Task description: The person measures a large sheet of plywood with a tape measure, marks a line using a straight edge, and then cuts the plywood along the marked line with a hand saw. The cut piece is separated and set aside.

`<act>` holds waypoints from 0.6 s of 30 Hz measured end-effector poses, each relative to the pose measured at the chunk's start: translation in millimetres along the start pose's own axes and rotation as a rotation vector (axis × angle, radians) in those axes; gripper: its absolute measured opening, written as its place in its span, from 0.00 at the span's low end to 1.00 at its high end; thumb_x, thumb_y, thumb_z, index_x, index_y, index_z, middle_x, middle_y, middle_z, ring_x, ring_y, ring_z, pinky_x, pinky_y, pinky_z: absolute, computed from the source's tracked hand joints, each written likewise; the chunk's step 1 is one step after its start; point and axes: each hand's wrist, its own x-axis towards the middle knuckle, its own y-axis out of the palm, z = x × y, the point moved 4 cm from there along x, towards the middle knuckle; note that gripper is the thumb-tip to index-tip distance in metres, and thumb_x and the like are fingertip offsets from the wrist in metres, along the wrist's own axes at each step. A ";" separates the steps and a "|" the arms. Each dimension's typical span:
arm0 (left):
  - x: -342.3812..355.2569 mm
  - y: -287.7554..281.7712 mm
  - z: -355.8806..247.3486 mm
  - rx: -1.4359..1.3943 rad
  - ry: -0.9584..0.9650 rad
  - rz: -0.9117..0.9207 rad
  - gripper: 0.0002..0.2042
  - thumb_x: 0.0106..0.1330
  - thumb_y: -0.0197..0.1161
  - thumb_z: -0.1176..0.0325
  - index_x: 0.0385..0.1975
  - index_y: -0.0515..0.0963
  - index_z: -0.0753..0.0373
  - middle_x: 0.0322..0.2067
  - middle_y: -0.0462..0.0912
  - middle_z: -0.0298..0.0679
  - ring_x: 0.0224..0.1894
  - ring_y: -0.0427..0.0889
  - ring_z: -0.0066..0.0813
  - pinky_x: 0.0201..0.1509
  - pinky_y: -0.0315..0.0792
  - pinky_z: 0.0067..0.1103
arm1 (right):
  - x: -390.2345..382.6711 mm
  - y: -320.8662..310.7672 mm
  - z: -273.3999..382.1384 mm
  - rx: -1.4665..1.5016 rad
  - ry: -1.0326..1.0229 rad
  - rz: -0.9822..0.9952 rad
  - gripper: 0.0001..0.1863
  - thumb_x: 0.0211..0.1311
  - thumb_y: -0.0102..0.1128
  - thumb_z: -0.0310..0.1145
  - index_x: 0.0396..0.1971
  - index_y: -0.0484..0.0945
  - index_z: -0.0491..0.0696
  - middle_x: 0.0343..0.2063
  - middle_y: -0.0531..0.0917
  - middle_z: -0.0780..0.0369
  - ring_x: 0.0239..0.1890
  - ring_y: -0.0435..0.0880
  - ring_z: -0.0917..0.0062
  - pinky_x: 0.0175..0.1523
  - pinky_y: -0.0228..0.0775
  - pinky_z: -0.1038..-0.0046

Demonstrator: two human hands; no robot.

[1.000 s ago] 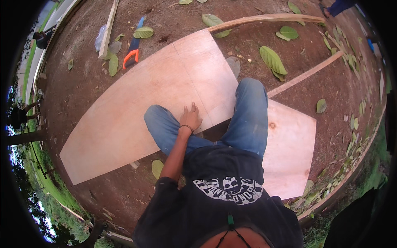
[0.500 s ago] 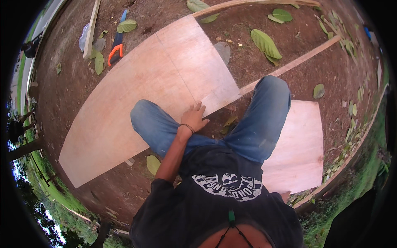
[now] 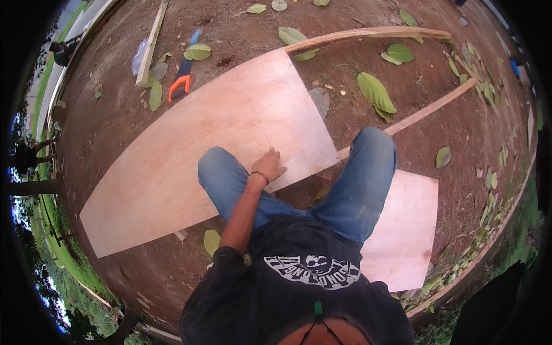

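1. I look along the head view, taking the left hand (image 3: pixel 268 165) as the middle of the clock and twelve as straight ahead. That hand is open, laid palm down with its fingers slightly spread, and grips nothing.
2. Under it lies the large plywood panel (image 3: pixel 172 152), flat and pale. It stretches out toward nine o'clock, where it narrows, and its broad end reaches round to one and three. A thin dark line (image 3: pixel 251 100) crosses the panel toward half past eleven, and the hand lies over it.
3. The right hand is out of sight, so I cannot tell its state.
4. The person's knees are bent and apart: the left knee (image 3: pixel 215 164) at nine o'clock, over the panel, the right knee (image 3: pixel 376 146) at three.
5. At half past ten, just beyond the panel's curved edge, a handsaw (image 3: pixel 180 86) with an orange and black handle lies on the soil (image 3: pixel 230 34), a green leaf (image 3: pixel 198 52) across its blade. Past it is a wooden beam (image 3: pixel 151 46).
6. At one o'clock a curved wooden strip (image 3: pixel 368 33) runs off from the panel's far corner; at two, a straight strip (image 3: pixel 431 108).
7. At four o'clock lies a second plywood piece (image 3: pixel 402 230), partly hidden by the right leg.
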 end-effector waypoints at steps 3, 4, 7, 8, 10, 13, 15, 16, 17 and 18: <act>6.4 1.8 3.2 -0.040 -0.002 0.040 0.36 0.64 0.61 0.50 0.68 0.63 0.65 0.73 0.58 0.51 0.71 0.65 0.48 0.67 0.71 0.39 | -3.0 19.2 3.3 -0.047 0.015 -0.007 0.40 0.55 0.62 0.34 0.68 0.62 0.34 0.58 0.76 0.42 0.57 0.80 0.52 0.62 0.71 0.59; 9.5 5.8 7.1 -0.046 -0.011 0.047 0.37 0.64 0.61 0.50 0.69 0.63 0.65 0.74 0.57 0.51 0.72 0.64 0.47 0.67 0.70 0.39 | -4.3 23.9 7.4 -0.053 0.016 -0.014 0.40 0.55 0.62 0.35 0.68 0.62 0.34 0.58 0.76 0.42 0.57 0.80 0.52 0.62 0.71 0.59; 11.9 21.3 17.0 -0.027 -0.036 0.024 0.38 0.64 0.61 0.50 0.71 0.60 0.64 0.75 0.54 0.50 0.74 0.61 0.46 0.69 0.68 0.42 | -5.2 53.0 34.2 -0.069 -0.027 -0.021 0.41 0.55 0.62 0.35 0.68 0.61 0.34 0.58 0.76 0.42 0.57 0.80 0.51 0.62 0.72 0.59; 13.1 24.5 13.3 -0.017 -0.036 0.006 0.38 0.64 0.60 0.50 0.71 0.59 0.64 0.75 0.53 0.50 0.74 0.60 0.45 0.70 0.67 0.43 | -4.2 64.5 47.6 -0.052 -0.059 -0.032 0.41 0.55 0.62 0.36 0.68 0.61 0.34 0.58 0.76 0.41 0.57 0.80 0.51 0.62 0.72 0.59; 3.5 31.4 7.7 0.014 -0.048 -0.013 0.39 0.64 0.60 0.50 0.72 0.57 0.63 0.76 0.50 0.49 0.75 0.57 0.44 0.71 0.63 0.45 | -8.9 99.4 88.6 -0.010 -0.197 -0.061 0.41 0.55 0.62 0.36 0.68 0.61 0.34 0.58 0.76 0.41 0.57 0.80 0.51 0.62 0.72 0.59; 5.1 31.0 -1.4 0.055 -0.010 -0.048 0.40 0.64 0.61 0.50 0.73 0.55 0.61 0.77 0.48 0.45 0.77 0.54 0.41 0.74 0.57 0.48 | -27.8 162.1 157.2 0.156 -0.555 -0.018 0.43 0.54 0.61 0.33 0.70 0.58 0.32 0.61 0.74 0.40 0.61 0.77 0.51 0.65 0.69 0.60; 0.5 32.2 11.0 0.061 -0.027 -0.031 0.40 0.64 0.61 0.51 0.74 0.54 0.60 0.78 0.47 0.42 0.78 0.53 0.39 0.76 0.53 0.49 | -63.7 198.2 204.9 0.078 -0.752 0.174 0.45 0.51 0.61 0.32 0.70 0.58 0.32 0.65 0.69 0.39 0.67 0.71 0.52 0.72 0.60 0.61; -3.6 30.0 17.7 0.052 -0.042 -0.005 0.40 0.64 0.62 0.52 0.74 0.54 0.59 0.78 0.48 0.40 0.78 0.53 0.38 0.76 0.52 0.49 | -88.3 212.0 225.7 0.047 -0.793 0.241 0.45 0.50 0.61 0.33 0.70 0.57 0.32 0.66 0.67 0.39 0.69 0.68 0.52 0.74 0.56 0.62; -8.9 28.8 24.0 0.046 -0.056 0.019 0.40 0.64 0.62 0.53 0.74 0.54 0.58 0.78 0.48 0.38 0.78 0.52 0.37 0.77 0.51 0.49 | -109.9 224.1 241.3 0.045 -0.804 0.295 0.46 0.49 0.61 0.33 0.70 0.57 0.32 0.67 0.67 0.40 0.71 0.66 0.52 0.75 0.55 0.63; -9.1 25.8 23.2 0.036 -0.041 0.005 0.39 0.64 0.62 0.54 0.74 0.55 0.57 0.78 0.48 0.37 0.78 0.53 0.36 0.76 0.51 0.50 | -116.9 236.2 253.3 0.078 -0.774 0.363 0.47 0.50 0.63 0.34 0.71 0.56 0.33 0.67 0.67 0.40 0.71 0.65 0.52 0.75 0.55 0.63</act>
